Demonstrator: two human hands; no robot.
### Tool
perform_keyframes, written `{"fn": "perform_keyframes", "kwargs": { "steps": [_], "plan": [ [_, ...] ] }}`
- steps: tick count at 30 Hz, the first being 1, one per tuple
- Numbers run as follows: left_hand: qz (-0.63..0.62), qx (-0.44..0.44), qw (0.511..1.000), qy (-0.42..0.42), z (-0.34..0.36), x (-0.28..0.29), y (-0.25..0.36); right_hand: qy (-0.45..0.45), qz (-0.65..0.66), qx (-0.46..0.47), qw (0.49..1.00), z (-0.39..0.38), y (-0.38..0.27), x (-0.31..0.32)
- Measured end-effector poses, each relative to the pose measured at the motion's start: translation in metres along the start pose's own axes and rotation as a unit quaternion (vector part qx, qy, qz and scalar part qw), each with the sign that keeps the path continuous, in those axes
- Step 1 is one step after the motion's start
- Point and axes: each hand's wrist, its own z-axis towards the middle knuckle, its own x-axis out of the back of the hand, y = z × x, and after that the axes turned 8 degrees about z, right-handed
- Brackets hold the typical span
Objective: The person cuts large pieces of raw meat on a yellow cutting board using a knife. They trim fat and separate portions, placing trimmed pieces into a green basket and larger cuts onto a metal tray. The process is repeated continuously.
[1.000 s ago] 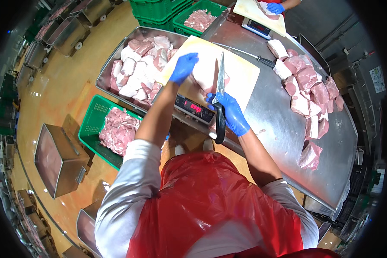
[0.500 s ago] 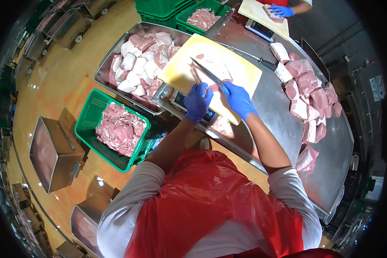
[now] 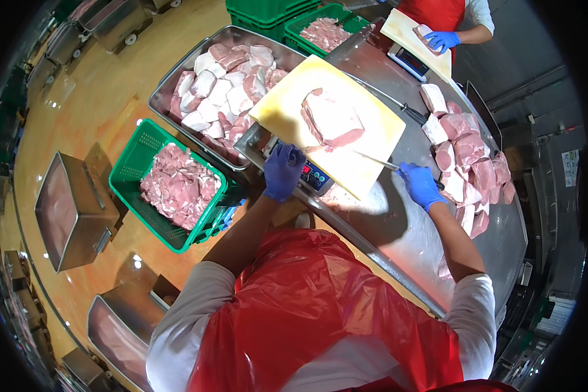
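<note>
A slab of raw meat with a pale fat side (image 3: pixel 333 117) lies on the yellow-white cutting board (image 3: pixel 277 98). My right hand (image 3: pixel 423 185), in a blue glove, grips a knife (image 3: pixel 375 159) to the right of the board. Its blade points left across the board's near right part, below the slab and apart from it. Beside the board's near left edge, over the scale (image 3: pixel 315 178), is my gloved left hand (image 3: pixel 284 172) with its fingers curled in. What the left fingers may hold is hidden.
At the left, a metal tub (image 3: pixel 158 98) holds several meat pieces, and a green basket (image 3: pixel 121 176) holds trimmings. More meat pieces (image 3: pixel 470 149) are piled on the metal table (image 3: pixel 398 245). A sharpening steel (image 3: pixel 385 98) lies behind the board. Across, a co-worker's gloved hand (image 3: pixel 443 41) touches meat.
My right hand has drawn the knife off the slab, out to the right. My left hand has left the meat and moved left and slightly down. The slab now lies uncovered.
</note>
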Motion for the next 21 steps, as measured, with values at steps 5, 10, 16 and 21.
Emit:
{"fn": "perform_keyframes", "kwargs": {
  "steps": [5,10,16,21],
  "plan": [
    [0.009,-0.064,0.997,-0.043,0.014,-0.014,0.055,0.130,0.154,-0.014,0.979,0.037,-0.042,-0.007],
    [0.079,-0.096,0.988,-0.089,0.012,-0.043,0.029,0.169,0.262,0.069,0.948,0.088,-0.131,0.002],
    [0.049,-0.114,0.990,-0.067,0.002,-0.030,0.013,0.086,0.056,0.028,0.994,0.079,-0.124,-0.007],
    [-0.055,-0.030,0.996,-0.058,-0.004,0.027,-0.012,0.072,-0.009,0.068,0.995,0.028,-0.015,-0.008]
  ]
}}
